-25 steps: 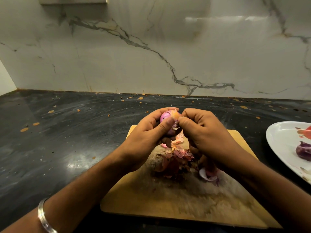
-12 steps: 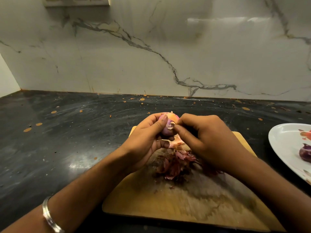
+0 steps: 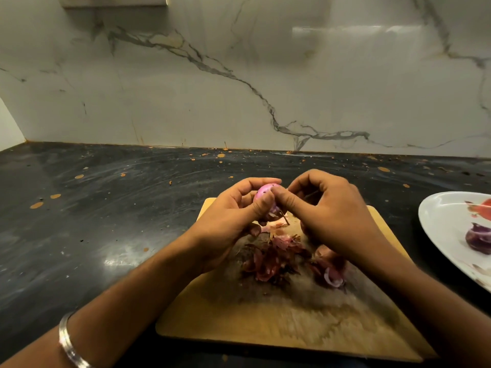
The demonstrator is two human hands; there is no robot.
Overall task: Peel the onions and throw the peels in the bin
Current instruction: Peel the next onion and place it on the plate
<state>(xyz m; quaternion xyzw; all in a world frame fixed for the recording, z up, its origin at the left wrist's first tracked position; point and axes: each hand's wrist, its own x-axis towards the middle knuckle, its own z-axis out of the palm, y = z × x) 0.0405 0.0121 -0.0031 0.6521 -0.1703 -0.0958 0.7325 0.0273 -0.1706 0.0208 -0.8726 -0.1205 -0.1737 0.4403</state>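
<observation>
Gripping one onion: left hand curled round it, right hand pinching its skin; one peel pile below.

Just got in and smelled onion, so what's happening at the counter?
A person is peeling a small onion over a wooden cutting board. The left hand grips the onion while the right hand pinches at its skin. Loose peels are piled on the board, not yet binned. Another onion sits on a white plate to the right.
</observation>
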